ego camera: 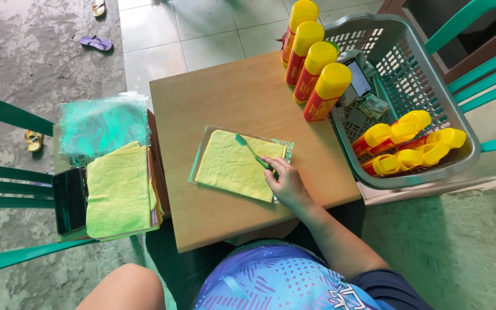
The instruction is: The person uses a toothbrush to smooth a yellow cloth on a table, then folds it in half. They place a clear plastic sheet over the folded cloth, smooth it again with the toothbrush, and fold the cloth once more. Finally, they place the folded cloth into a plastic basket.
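Gripping the handle of a green toothbrush [252, 151], the right hand [285, 182] has its fingers closed around the lower end while the brush head lies on a folded yellow cloth [231, 166]; this cloth rests on a clear plastic sleeve [197, 161] near the middle of a small wooden table [231, 97]. The left hand is out of view. Four yellow-capped bottles with red labels [316, 74] stand along the table's far right edge beside a grey plastic basket [426, 74] holding more such bottles, and a stack of yellow cloths [119, 192] lies on a green chair [7, 115] to the left.
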